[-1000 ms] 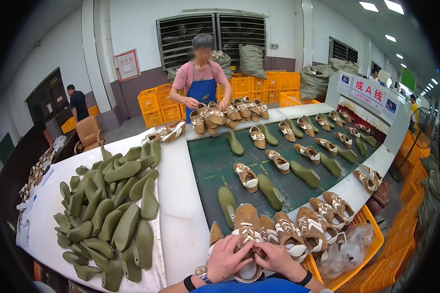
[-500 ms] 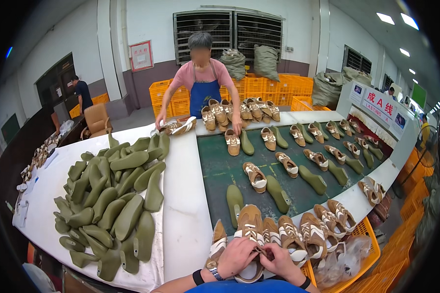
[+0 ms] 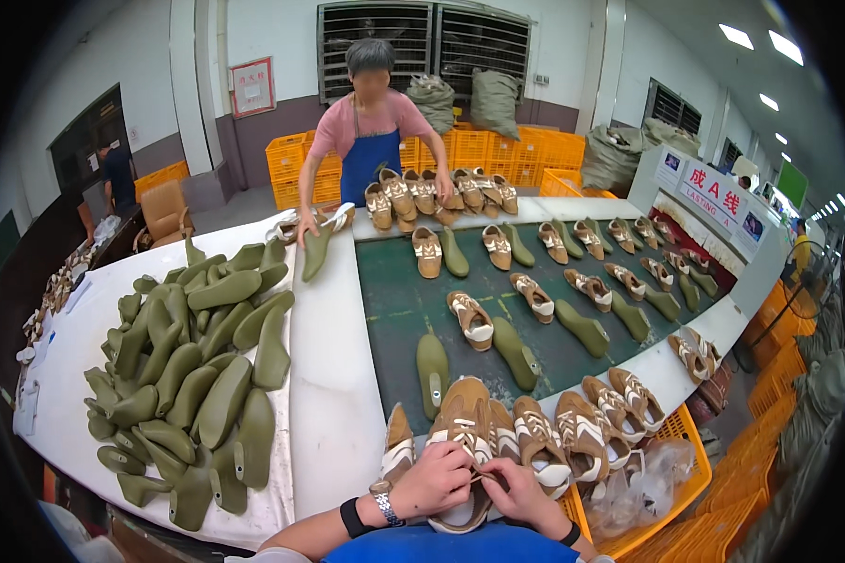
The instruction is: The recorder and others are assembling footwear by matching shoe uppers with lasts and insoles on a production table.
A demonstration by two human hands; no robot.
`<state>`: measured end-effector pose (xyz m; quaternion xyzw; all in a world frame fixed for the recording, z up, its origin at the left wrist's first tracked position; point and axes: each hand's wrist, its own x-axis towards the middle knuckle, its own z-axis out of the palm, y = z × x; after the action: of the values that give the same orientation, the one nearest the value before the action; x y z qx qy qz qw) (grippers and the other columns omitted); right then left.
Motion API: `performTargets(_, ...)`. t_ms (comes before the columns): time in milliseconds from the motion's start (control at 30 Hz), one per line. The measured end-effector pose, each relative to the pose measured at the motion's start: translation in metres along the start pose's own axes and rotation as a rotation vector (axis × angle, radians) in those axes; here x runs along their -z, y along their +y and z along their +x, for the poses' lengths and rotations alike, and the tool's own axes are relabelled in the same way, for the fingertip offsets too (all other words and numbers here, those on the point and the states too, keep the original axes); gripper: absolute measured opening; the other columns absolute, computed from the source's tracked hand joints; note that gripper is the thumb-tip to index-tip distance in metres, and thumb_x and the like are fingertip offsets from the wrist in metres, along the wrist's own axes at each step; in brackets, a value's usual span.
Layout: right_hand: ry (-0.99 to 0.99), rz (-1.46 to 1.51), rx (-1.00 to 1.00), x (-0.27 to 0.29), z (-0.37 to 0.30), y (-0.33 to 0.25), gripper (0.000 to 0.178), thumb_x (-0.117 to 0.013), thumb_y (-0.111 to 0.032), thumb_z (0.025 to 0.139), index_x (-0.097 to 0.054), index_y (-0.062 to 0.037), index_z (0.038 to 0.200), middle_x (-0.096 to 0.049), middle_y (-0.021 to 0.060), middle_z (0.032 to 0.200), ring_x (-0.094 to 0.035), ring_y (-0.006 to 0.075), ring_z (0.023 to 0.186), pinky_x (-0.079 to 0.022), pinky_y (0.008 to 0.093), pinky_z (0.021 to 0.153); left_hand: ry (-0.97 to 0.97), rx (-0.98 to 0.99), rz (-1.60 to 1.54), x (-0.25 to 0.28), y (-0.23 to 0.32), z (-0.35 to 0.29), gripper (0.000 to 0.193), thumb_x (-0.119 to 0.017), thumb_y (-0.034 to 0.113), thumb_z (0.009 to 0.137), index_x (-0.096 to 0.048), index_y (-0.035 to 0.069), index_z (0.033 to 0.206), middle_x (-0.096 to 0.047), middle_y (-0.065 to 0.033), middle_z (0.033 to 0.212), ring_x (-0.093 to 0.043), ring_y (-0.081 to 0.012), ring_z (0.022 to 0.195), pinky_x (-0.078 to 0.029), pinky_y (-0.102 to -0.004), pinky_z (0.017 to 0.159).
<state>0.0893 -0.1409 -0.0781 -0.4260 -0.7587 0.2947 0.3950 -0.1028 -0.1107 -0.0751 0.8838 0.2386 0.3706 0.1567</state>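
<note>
A brown sneaker [image 3: 462, 422] with white stripes lies in front of me at the table's near edge, its toe pointing away. My left hand [image 3: 435, 482] is closed at its opening, fingertips pinching a thin tan shoelace [image 3: 480, 475]. From the other side my right hand [image 3: 516, 493] pinches the same lace, close to the left fingertips. Fingers partly hide the upper part of the shoe. More brown-and-white sneakers [image 3: 584, 433] stand in a row to the right, and one sneaker [image 3: 397, 445] is tilted just left of mine.
Green shoe lasts [image 3: 218, 405] are heaped on the white table at left. Sneakers and lasts sit in rows on the green conveyor belt [image 3: 399, 310]. An orange crate [image 3: 693, 469] with clear plastic bags stands at lower right. Across the table a co-worker [image 3: 371, 141] handles a last and sneakers.
The co-worker's hand has moved from a sneaker at the table corner to a green last, now tilted up; their other hand has left the belt for the shoe pile. My hands keep pinching at the sneaker.
</note>
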Motion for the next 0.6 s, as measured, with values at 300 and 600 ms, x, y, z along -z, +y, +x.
performTargets(300, 0.297, -0.062, -0.093, 0.002, 0.004, 0.011, 0.024, -0.063, -0.006, 0.076, -0.055, -0.0008, 0.098, -0.058, 0.0096, 0.071, -0.058, 0.0185, 0.056, -0.047, 0.028, 0.051, 0.018, 0.481, -0.2, 0.003, 0.008, -0.026, 0.074, -0.074, 0.023, 0.07, -0.034, 0.008, 0.131, -0.038, -0.0187, 0.125, -0.044, -0.035, 0.111, -0.038, -0.0407, 0.095)
performTargets(600, 0.316, -0.167, -0.063, -0.029, 0.023, 0.028, 0.028, -0.06, -0.005, 0.076, -0.053, -0.0018, 0.103, -0.059, 0.0162, 0.082, -0.059, 0.0309, 0.066, -0.049, 0.0358, 0.059, -0.135, 0.266, -0.07, 0.015, 0.007, -0.024, 0.055, -0.076, 0.031, 0.069, -0.053, 0.007, 0.114, -0.031, -0.0308, 0.132, -0.036, -0.0458, 0.121, -0.034, -0.044, 0.1)
